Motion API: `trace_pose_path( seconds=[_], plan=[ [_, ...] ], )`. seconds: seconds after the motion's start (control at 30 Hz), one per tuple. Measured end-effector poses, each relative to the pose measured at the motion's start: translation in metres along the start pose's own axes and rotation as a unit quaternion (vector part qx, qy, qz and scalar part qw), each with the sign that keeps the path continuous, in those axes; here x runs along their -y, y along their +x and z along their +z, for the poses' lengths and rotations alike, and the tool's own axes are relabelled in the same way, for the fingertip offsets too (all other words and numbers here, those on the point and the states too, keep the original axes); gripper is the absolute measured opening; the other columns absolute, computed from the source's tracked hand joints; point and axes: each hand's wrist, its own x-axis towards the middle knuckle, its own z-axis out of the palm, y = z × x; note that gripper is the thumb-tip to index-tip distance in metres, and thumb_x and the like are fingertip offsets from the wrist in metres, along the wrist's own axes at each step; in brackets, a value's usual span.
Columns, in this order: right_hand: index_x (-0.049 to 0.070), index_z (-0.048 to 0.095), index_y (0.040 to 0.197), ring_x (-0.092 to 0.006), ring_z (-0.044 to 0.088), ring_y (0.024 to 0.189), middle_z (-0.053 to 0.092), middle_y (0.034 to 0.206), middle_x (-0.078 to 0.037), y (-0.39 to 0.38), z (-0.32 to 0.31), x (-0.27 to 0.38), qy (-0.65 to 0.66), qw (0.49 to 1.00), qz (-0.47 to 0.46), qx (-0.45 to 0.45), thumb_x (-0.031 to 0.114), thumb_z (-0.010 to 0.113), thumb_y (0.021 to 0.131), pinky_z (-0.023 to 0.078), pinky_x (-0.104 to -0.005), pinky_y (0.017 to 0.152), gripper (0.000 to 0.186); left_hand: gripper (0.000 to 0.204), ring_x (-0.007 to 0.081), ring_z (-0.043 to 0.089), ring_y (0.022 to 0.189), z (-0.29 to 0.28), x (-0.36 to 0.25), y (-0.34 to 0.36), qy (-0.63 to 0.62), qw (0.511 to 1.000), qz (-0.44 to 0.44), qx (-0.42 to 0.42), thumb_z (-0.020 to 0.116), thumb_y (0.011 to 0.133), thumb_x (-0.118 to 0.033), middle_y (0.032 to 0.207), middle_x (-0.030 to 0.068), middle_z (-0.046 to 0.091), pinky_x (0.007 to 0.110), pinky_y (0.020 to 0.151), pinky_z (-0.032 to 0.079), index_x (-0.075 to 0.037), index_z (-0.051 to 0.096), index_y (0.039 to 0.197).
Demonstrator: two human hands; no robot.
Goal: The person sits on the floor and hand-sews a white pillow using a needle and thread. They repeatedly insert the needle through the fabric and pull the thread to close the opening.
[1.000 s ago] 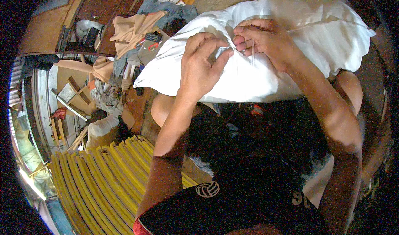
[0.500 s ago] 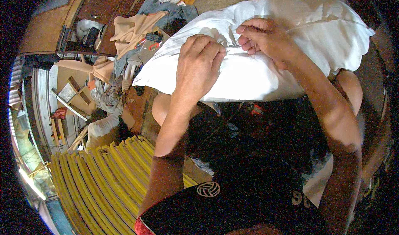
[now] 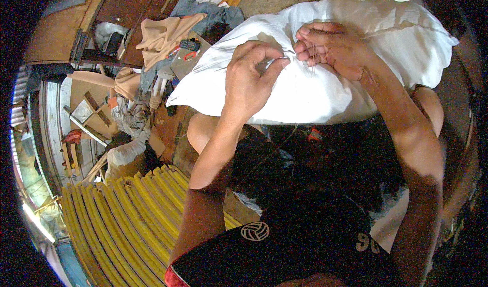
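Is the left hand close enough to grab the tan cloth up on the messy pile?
Probably not from there: the left hand is pinching the white pillow, and the tan cloth lies apart, farther off.

White pillow [image 3: 325, 91] on lap [image 3: 305, 155] (knees bare).

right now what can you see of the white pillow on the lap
The white pillow is a plump, stuffed cushion of smooth cloth, lying across the person's lap and knees. Its top is creased where the left hand pinches a fold and the right hand pinches the cloth beside it. A thin thread hangs down from there. Another white pillow lies behind it.
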Motion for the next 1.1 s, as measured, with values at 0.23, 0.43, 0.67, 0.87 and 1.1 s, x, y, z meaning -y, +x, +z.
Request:
trace_pose_path(
  seconds=[0.23, 0.43, 0.67, 0.87, 1.1],
  plan=[
    [0.005, 0.064, 0.119, -0.0118, 0.065, 0.085, 0.07, 0.096, -0.005, -0.006, 0.015, 0.006, -0.029, 0.998, 0.003, -0.047, 0.028, 0.066, 0.099, 0.054, -0.0264, 0.074, 0.03, 0.009, 0.0276, 0.065, 0.097, 0.003, 0.007, -0.001, -0.07, 0.993, 0.075, -0.054, 0.074, 0.081, 0.0, 0.096, 0.0125, 0.069, 0.036, 0.086, 0.051, -0.003, 0.069, 0.088],
    [0.004, 0.069, 0.114, -0.0066, 0.06, 0.082, 0.069, 0.091, -0.004, -0.006, 0.024, 0.01, -0.329, 0.931, -0.148, -0.058, 0.021, 0.064, 0.101, 0.05, -0.0245, 0.073, 0.022, 0.01, 0.0229, 0.065, 0.102, -0.048, 0.024, -0.004, -0.141, 0.984, 0.062, -0.083, 0.063, 0.086, 0.008, 0.101, 0.0121, 0.068, 0.035, 0.09, 0.05, -0.002, 0.062, 0.09],
    [0.002, 0.07, 0.111, -0.0128, 0.065, 0.089, 0.072, 0.096, -0.009, 0.012, 0.028, -0.005, -0.376, 0.869, -0.321, -0.038, 0.017, 0.059, 0.102, 0.053, -0.0287, 0.082, 0.02, 0.003, 0.0203, 0.067, 0.088, -0.057, 0.007, -0.022, -0.026, 0.978, 0.024, -0.208, 0.064, 0.093, 0.002, 0.094, 0.0118, 0.069, 0.032, 0.078, 0.052, 0.001, 0.063, 0.096],
    [0.004, 0.07, 0.111, -0.0154, 0.067, 0.086, 0.073, 0.093, -0.011, 0.004, 0.028, -0.002, -0.421, 0.852, -0.306, -0.052, 0.015, 0.06, 0.099, 0.053, -0.0299, 0.081, 0.02, 0.011, 0.0198, 0.067, 0.087, -0.044, -0.005, -0.033, -0.073, 0.965, -0.01, -0.251, 0.057, 0.1, -0.003, 0.103, 0.0142, 0.068, 0.03, 0.079, 0.053, 0.002, 0.065, 0.105],
    [0.007, 0.072, 0.11, -0.0321, 0.07, 0.094, 0.074, 0.101, -0.014, -0.004, 0.027, 0.001, -0.511, 0.823, -0.247, 0.0, 0.021, 0.063, 0.09, 0.054, -0.0411, 0.087, 0.025, 0.013, 0.0157, 0.066, 0.083, 0.002, -0.011, 0.016, -0.265, 0.951, 0.012, -0.156, 0.049, 0.107, -0.011, 0.096, 0.0103, 0.072, 0.029, 0.079, 0.054, -0.001, 0.058, 0.104]
  ],
)
